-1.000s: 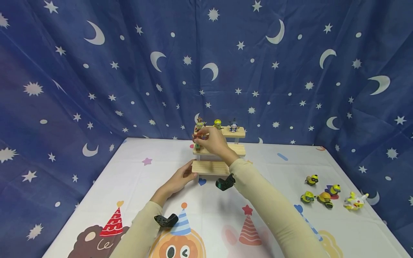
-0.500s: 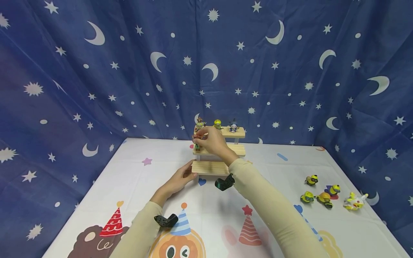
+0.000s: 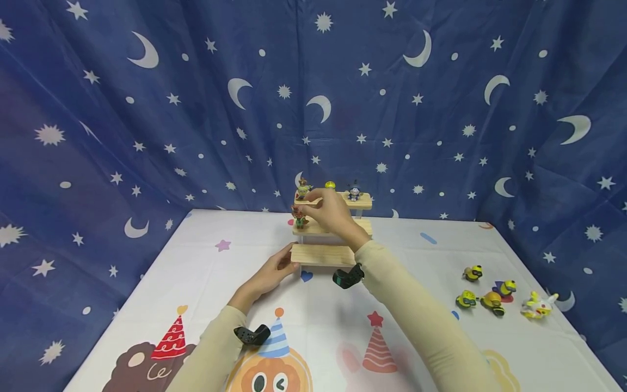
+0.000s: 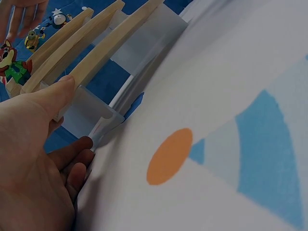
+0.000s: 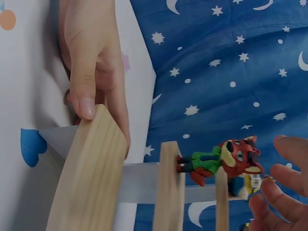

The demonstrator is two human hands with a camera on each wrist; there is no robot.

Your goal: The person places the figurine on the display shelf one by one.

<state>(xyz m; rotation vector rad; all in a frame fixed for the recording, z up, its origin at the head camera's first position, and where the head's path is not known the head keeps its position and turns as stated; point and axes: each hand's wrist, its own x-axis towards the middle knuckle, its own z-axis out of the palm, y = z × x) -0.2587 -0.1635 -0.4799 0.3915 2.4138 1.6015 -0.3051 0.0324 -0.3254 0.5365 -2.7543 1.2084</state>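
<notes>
A three-step display stand of pale wooden boards on clear side panels stands at the back of the table. Its lower left end is in the grip of my left hand, the thumb lying on the edge of the bottom board in the left wrist view. On the left end of the middle board stands a fox figurine, red-brown with a green shirt. My right hand hovers just right of its head; the fingers are loosely bent and apart from the fox in the right wrist view.
Along the top board stand a figurine with a brown hat, a yellow-headed figurine and a dark blue figurine. Several yellow figurines and a white-and-yellow figurine lie on the table's right side. A blue starry curtain hangs behind.
My right hand has let go of the fox figurine and drawn slightly right, leaving it standing on the middle board. The left hand has stayed on the stand.
</notes>
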